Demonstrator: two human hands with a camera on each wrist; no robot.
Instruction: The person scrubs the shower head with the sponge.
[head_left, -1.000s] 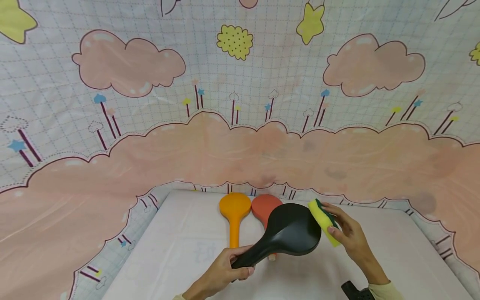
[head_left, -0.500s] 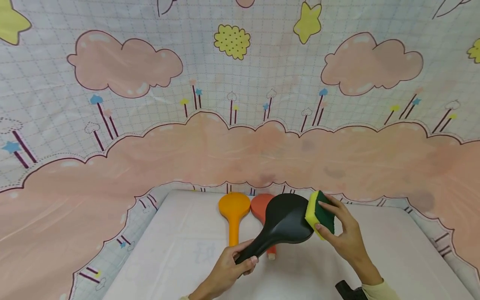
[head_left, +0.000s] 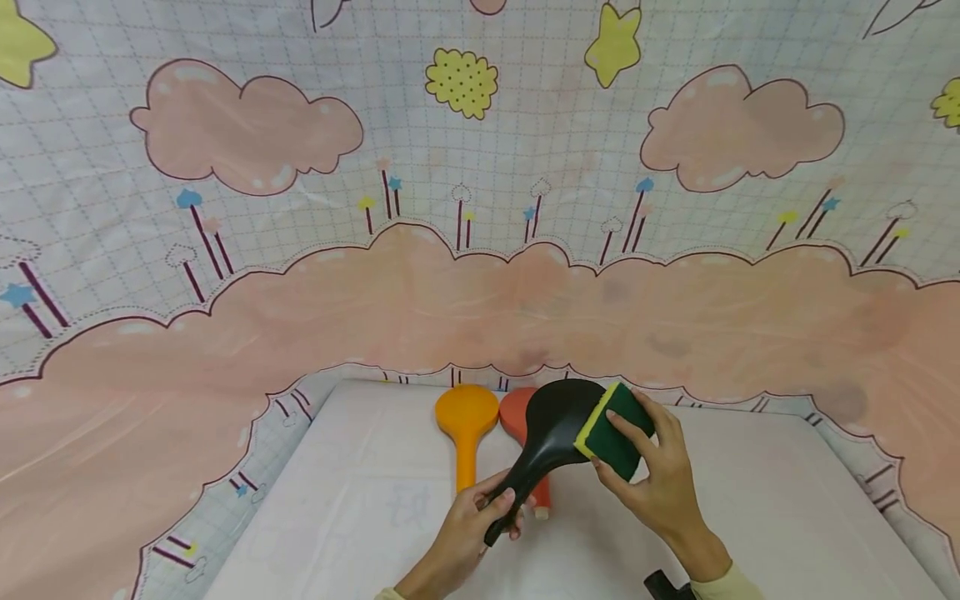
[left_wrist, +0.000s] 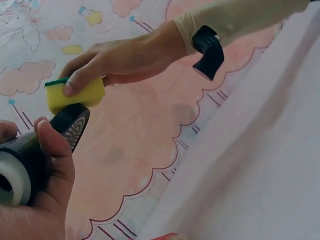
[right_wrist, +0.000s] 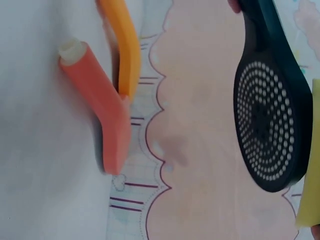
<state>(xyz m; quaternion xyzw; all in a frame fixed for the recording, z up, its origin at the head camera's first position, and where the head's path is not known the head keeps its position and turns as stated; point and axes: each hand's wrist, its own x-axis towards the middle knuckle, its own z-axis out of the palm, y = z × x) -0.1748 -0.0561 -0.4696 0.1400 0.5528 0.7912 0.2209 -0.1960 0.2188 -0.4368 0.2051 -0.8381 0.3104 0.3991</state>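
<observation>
A black shower head (head_left: 555, 425) is held up above the white table, its handle gripped by my left hand (head_left: 468, 529). Its nozzle face, dotted with pale nozzles, faces down in the right wrist view. My right hand (head_left: 663, 483) pinches a sponge (head_left: 618, 437), yellow with a green scouring side, between thumb and fingers. The yellow side lies against the back of the shower head near its right edge. In the left wrist view the open handle end with a pale ring (left_wrist: 21, 175) shows beside my left palm.
An orange shower head (head_left: 467, 412) and a red shower head (right_wrist: 95, 92) lie side by side, face down, at the far part of the white table (head_left: 360, 483). The black one partly hides the red one. Behind stands a patterned cloth (head_left: 450, 308).
The sponge has moved left from the shower head's right rim onto its back, its green side turning toward the head camera. The black shower head has risen slightly and tilted more upright.
</observation>
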